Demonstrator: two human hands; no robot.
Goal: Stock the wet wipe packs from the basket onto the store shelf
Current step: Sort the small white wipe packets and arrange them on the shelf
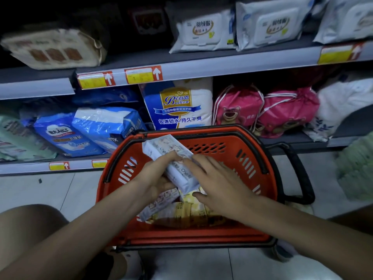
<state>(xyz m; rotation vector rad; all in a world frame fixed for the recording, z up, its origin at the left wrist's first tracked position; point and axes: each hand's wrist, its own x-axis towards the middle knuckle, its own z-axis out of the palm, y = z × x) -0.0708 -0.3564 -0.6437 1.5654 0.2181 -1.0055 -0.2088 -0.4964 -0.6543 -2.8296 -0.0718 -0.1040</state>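
Red plastic basket (201, 238) on a pale tiled floor (40, 190), just in front of a store shelf (181, 71). Above the middle of the basket, one wet wipe pack (161, 146), pale with small printed figures, held in the left hand (159, 178): grip clamped on the pack's near half, thumb across the top, fingers curled beneath. Long axis of the pack slanting from near right to far left, far end raised and pointing toward the basket's back rim and the shelf beyond. Right hand (220, 184) spread flat, fingers straight and apart, fingertips touching the pack's right edge, gripping nothing. Lower in the basket, more packs (189, 211), yellow and pale, lying side by side. On the shelves: blue bagged goods (105, 126), pink drawstring bags (262, 110), white lidded wipe packs (201, 31) on the level above
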